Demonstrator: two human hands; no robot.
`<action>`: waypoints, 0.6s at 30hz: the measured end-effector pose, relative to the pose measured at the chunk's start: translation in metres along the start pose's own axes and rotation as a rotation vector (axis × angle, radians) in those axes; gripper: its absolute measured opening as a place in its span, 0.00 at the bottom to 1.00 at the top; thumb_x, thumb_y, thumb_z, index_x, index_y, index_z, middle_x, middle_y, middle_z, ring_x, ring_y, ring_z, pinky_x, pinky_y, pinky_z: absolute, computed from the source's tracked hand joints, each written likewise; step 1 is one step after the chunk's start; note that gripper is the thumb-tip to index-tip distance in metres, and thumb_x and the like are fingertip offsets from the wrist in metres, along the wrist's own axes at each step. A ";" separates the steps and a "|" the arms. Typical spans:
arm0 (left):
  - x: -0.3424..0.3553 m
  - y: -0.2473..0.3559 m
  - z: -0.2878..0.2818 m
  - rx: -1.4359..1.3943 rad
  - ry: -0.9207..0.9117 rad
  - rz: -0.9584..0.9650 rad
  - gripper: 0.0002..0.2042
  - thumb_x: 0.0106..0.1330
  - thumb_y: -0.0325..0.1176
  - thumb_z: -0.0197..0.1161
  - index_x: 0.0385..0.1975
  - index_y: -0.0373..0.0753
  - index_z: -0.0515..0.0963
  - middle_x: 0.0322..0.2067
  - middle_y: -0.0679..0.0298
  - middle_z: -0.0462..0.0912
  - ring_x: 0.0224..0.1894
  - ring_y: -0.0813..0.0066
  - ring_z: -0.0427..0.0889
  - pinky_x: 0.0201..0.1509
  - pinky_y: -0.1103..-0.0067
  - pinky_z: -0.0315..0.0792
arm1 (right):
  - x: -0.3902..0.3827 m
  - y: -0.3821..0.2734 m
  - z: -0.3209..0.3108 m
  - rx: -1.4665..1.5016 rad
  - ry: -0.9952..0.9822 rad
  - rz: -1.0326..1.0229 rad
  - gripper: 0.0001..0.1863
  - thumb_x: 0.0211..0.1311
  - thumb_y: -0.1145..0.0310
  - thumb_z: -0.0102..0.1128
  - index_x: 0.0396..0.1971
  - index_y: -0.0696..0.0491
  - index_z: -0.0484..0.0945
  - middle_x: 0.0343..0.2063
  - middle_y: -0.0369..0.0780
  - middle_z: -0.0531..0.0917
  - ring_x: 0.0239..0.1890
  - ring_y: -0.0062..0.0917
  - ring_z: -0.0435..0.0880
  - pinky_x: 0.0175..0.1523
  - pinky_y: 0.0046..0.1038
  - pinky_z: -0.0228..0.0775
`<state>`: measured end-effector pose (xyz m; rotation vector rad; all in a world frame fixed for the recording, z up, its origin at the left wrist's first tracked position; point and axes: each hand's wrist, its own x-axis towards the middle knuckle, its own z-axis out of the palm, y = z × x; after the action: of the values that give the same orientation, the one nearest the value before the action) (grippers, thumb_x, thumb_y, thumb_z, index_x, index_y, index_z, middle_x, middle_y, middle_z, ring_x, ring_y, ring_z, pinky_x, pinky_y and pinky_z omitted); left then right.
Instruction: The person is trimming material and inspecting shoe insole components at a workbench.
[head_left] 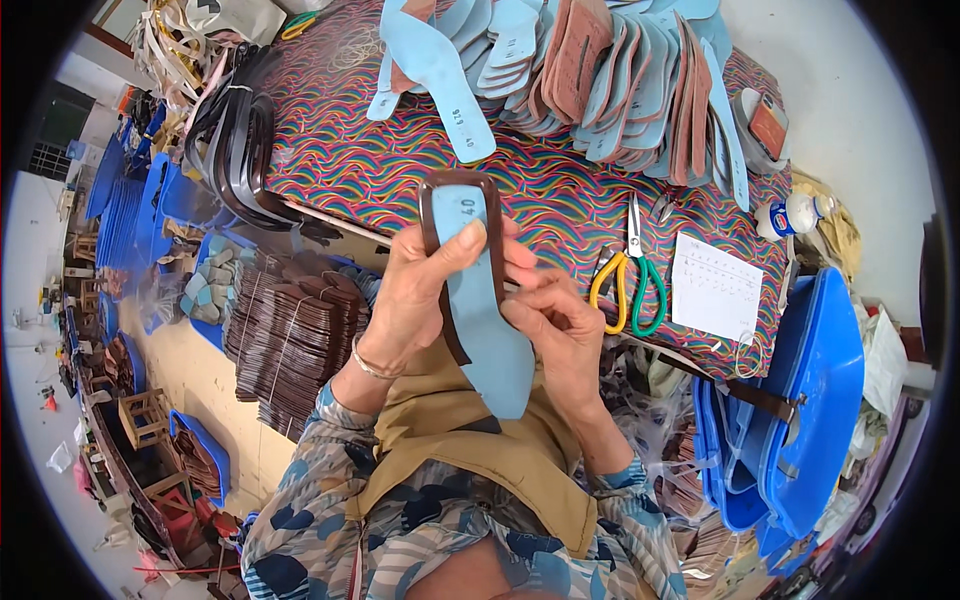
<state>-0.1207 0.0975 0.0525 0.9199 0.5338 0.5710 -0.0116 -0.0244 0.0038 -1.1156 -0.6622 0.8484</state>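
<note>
The left grip (412, 285) pinched the blue insole (490, 350) and brown strip (458, 178) around its top end; the right grip (560, 325) pinched their right edge.

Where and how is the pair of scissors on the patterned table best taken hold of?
Probably by the handle loops, yellow and green, coming from the person's side with the right hand, which is nearer: the scissors lie with loops toward the person and blades pointing away.
</note>
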 end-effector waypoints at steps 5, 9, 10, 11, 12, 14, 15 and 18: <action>0.004 -0.005 -0.001 -0.118 -0.093 0.014 0.14 0.71 0.37 0.56 0.44 0.30 0.75 0.29 0.60 0.81 0.27 0.73 0.80 0.34 0.76 0.77 | -0.009 -0.009 -0.006 -0.085 -0.082 0.059 0.04 0.56 0.83 0.64 0.31 0.60 0.80 0.33 0.35 0.77 0.33 0.12 0.75 0.36 0.15 0.66; 0.011 -0.011 -0.004 -0.356 -0.188 -0.058 0.14 0.69 0.37 0.58 0.46 0.32 0.73 0.30 0.61 0.78 0.27 0.75 0.78 0.34 0.76 0.75 | -0.001 -0.006 -0.008 -0.272 -0.121 -0.078 0.04 0.56 0.83 0.63 0.30 0.60 0.77 0.31 0.33 0.77 0.29 0.10 0.73 0.32 0.14 0.64; 0.013 -0.012 -0.010 -0.211 -0.183 -0.059 0.16 0.69 0.37 0.59 0.48 0.32 0.71 0.34 0.59 0.79 0.32 0.71 0.79 0.38 0.75 0.76 | 0.000 -0.005 -0.009 -0.273 -0.120 -0.078 0.04 0.56 0.83 0.63 0.30 0.60 0.77 0.31 0.33 0.77 0.29 0.10 0.73 0.32 0.14 0.64; 0.015 -0.011 -0.011 -0.066 -0.177 -0.059 0.18 0.68 0.38 0.59 0.51 0.32 0.69 0.38 0.56 0.80 0.36 0.68 0.81 0.42 0.74 0.77 | 0.001 -0.003 -0.009 -0.257 -0.097 -0.063 0.04 0.56 0.83 0.63 0.29 0.60 0.76 0.31 0.33 0.77 0.29 0.09 0.73 0.31 0.14 0.64; 0.015 -0.013 -0.006 -0.067 -0.178 -0.060 0.18 0.68 0.38 0.59 0.51 0.32 0.69 0.38 0.56 0.80 0.36 0.68 0.81 0.42 0.74 0.77 | 0.002 -0.003 -0.009 -0.241 -0.073 -0.048 0.05 0.57 0.82 0.62 0.29 0.60 0.75 0.32 0.33 0.77 0.28 0.08 0.72 0.31 0.14 0.64; 0.009 -0.019 0.007 -0.062 -0.234 0.053 0.22 0.64 0.38 0.63 0.54 0.32 0.69 0.50 0.48 0.77 0.48 0.63 0.81 0.52 0.70 0.76 | 0.010 -0.006 -0.001 -0.169 -0.036 -0.063 0.05 0.56 0.82 0.63 0.28 0.60 0.76 0.29 0.33 0.77 0.26 0.08 0.72 0.29 0.13 0.63; 0.003 -0.029 0.003 -0.101 -0.256 -0.023 0.23 0.61 0.37 0.66 0.52 0.31 0.71 0.59 0.43 0.71 0.58 0.58 0.75 0.60 0.66 0.73 | 0.015 -0.007 0.001 -0.095 0.000 -0.079 0.05 0.55 0.81 0.64 0.26 0.59 0.76 0.26 0.33 0.76 0.24 0.09 0.72 0.28 0.13 0.63; 0.000 -0.032 -0.003 -0.155 -0.078 -0.142 0.19 0.60 0.35 0.66 0.47 0.30 0.75 0.56 0.44 0.74 0.56 0.57 0.77 0.59 0.65 0.73 | 0.021 0.000 -0.001 -0.116 -0.031 -0.167 0.04 0.56 0.79 0.64 0.29 0.60 0.76 0.27 0.35 0.78 0.27 0.12 0.75 0.29 0.17 0.65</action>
<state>-0.1157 0.0836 0.0236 0.7478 0.4733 0.4397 0.0009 -0.0069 0.0043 -1.1350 -0.8273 0.6924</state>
